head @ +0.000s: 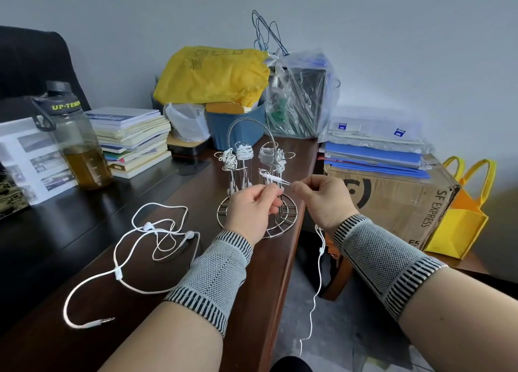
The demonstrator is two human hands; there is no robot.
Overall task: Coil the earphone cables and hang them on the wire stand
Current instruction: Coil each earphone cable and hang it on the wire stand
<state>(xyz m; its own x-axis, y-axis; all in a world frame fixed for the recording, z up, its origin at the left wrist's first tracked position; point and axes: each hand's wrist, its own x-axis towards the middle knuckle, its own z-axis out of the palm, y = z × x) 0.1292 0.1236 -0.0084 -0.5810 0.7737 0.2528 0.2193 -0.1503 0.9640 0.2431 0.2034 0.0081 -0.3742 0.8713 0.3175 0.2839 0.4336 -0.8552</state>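
We're in a cluttered office: a dark wooden desk (84, 226), a stack of books (131, 139) at its back, a black office chair (33, 63) behind it, blue folders (375, 156) piled on an SF Express carton (392, 200) right of it

- A plain pale grey wall (392, 35) stands behind the dark brown wooden desk (84, 223).
- A black chair back (30, 63) rises at the desk's far left.
- Grey mottled floor (336, 329) lies right of the desk.
- Light is soft and even.
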